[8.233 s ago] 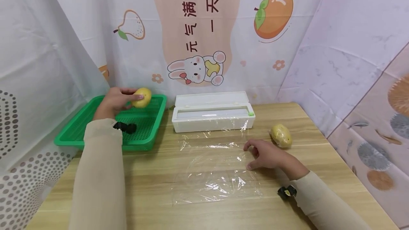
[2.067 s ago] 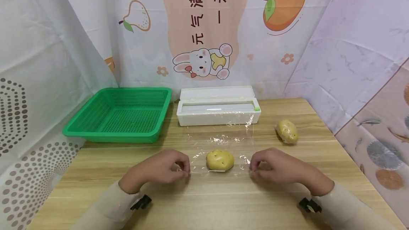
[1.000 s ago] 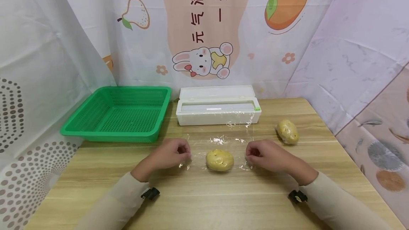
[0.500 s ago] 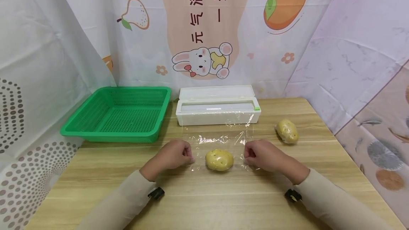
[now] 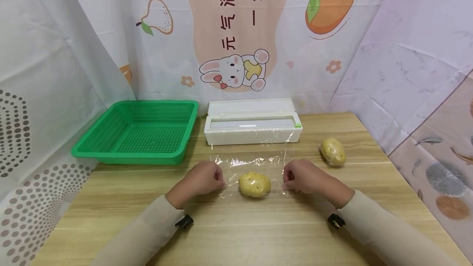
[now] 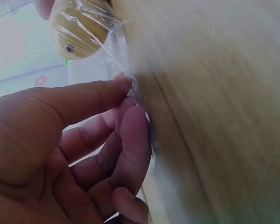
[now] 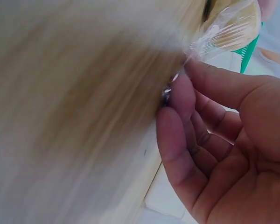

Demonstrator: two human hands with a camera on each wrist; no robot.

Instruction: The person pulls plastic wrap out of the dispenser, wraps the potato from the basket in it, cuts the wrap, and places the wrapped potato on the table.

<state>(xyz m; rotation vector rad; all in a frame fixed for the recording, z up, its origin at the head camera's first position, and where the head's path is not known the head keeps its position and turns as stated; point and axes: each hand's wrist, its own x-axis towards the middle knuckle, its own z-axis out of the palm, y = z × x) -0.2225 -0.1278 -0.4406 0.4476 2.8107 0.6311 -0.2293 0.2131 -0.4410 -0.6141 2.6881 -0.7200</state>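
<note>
both forearms come in from the lower edge of the head view, beige sleeves (image 5: pixel 153 223) angled inward, a black wrist device (image 5: pixel 184 221) at the left cuff and another at the right. left hand (image 5: pixel 203 177) left of centre, thumb and fingertips pinched together on the edge of clear film (image 5: pixel 255 161), the other fingers curled in. right hand (image 5: pixel 304 177) mirrors it right of centre: thumb and finger closed on the film's other side, the rest bent. both hands low, close to the surface. between them, at the centre of the frame, a yellow potato (image 5: pixel 255 184) under the film; the wrist views show the film creased and pulled taut over it. surface: pale wood-grain table (image 5: pixel 236 233). printed cloth (image 5: pixel 159 73) hangs behind it across the upper frame, with fruit, a rabbit and lettering; more cloth down both sides. around: white dispenser box (image 5: pixel 253 136), lid up, above centre, film running from it down toward the hands. green basket (image 5: pixel 129 156) at middle left, beyond the left hand. second potato (image 5: pixel 332 151), film-wrapped, at middle right, near the right hand.
</note>
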